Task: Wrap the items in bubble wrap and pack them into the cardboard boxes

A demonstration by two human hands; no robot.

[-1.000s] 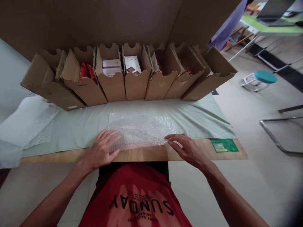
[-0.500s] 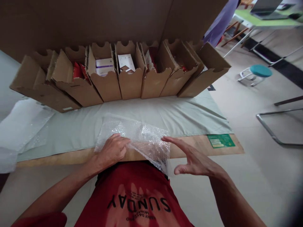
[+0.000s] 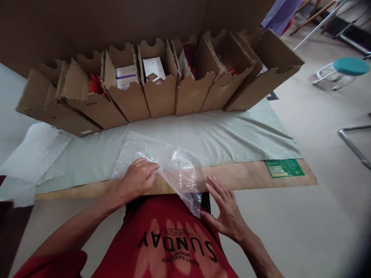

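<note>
A clear sheet of bubble wrap (image 3: 182, 164) lies over the front edge of the table, one corner hanging down against the red shirt. My left hand (image 3: 140, 175) is closed on the sheet's near edge, thumb and fingers pinched together. At the sheet's right end is my right hand (image 3: 224, 210), open, its fingers stretched out and the thumb apart, close to the hanging corner. Whether its fingertips touch the wrap I cannot tell.
Several cardboard bins (image 3: 159, 96) stand in a row behind, some holding small boxes and red packets. More bubble wrap (image 3: 37, 154) lies at the left. A green card (image 3: 284, 168) sits on the bare wooden edge at right. A teal stool (image 3: 350, 66) stands on the floor.
My right hand has moved in toward the sheet's hanging corner and turned. My left hand keeps its pinch on the wrap. The camera view has shifted slightly.
</note>
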